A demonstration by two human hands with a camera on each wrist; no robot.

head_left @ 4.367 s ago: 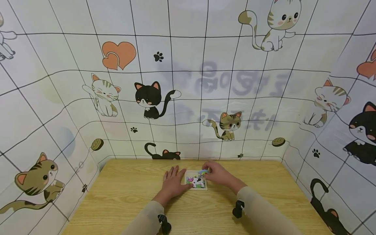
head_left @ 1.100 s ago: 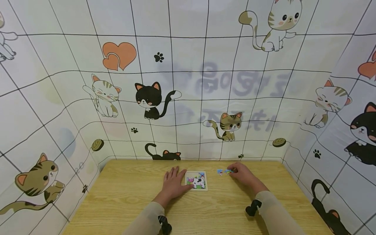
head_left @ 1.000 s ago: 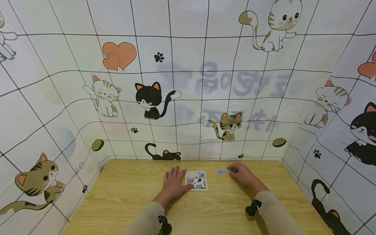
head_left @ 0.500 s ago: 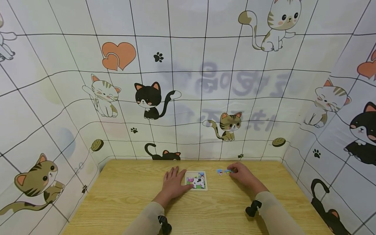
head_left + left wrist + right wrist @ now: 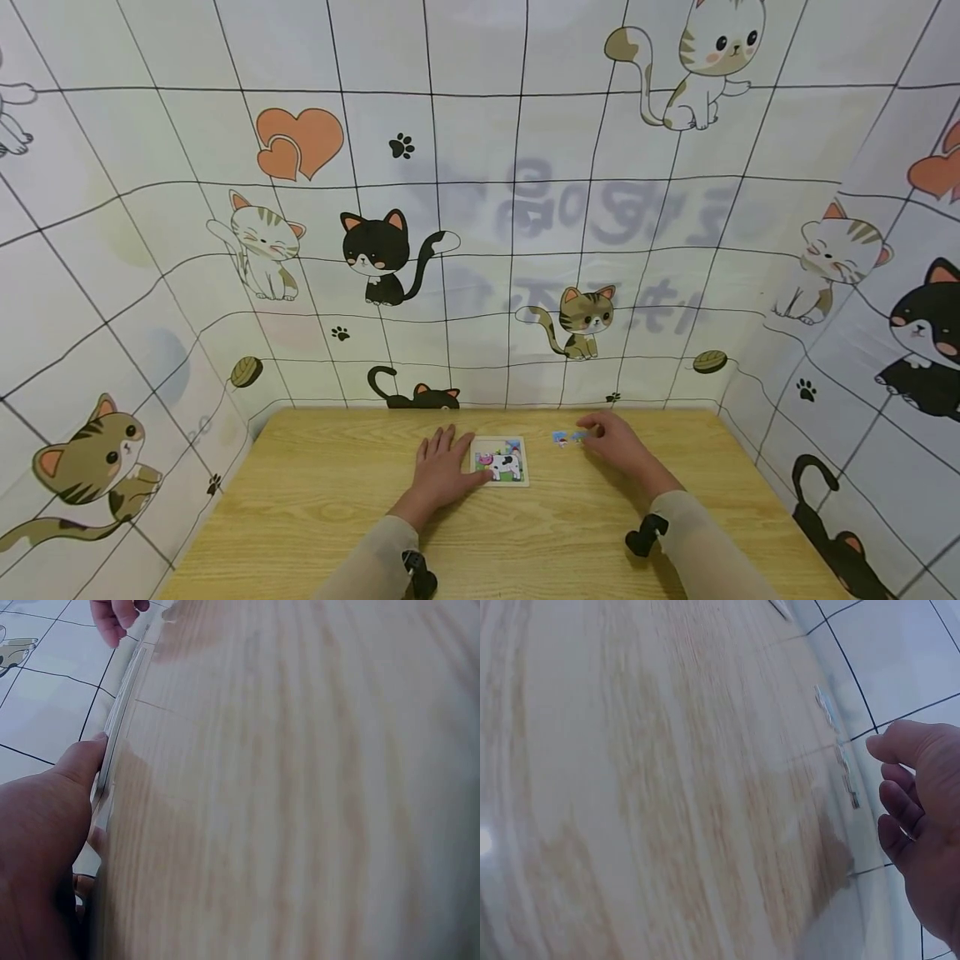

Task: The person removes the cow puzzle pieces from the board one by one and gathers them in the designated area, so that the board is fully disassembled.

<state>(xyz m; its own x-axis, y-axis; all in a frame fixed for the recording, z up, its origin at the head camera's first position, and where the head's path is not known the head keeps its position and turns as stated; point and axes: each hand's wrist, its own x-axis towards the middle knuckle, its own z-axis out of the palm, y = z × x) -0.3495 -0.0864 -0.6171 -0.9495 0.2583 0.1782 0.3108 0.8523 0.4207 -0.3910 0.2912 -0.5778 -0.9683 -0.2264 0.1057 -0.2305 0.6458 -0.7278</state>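
A small jigsaw puzzle point(image 5: 510, 469) with a cow picture lies in its pale tray point(image 5: 527, 463) on the table. Part of the tray's upper left shows bare. My left hand point(image 5: 444, 473) lies flat beside it with fingers spread, its thumb resting on the tray's lower part. Right of the tray are two loose blue-toned puzzle pieces, a left piece point(image 5: 560, 437) and a right piece point(image 5: 577, 436). My right hand point(image 5: 618, 446) hovers just beside the right piece, fingers loosely bent. In the right wrist view both pieces lie on the table, apart from that hand point(image 5: 934, 795).
The wooden table point(image 5: 337, 483) meets a white cat-print cloth point(image 5: 487, 250) at its back edge, and the cloth also rises on both sides. Black wrist cameras sit on the left sleeve point(image 5: 375, 554) and the right sleeve point(image 5: 697, 542).
My right hand has gone from the puzzle, where it held a piece, to the loose pieces at the right. Its fingers have just come off the right piece. My left hand stays put.
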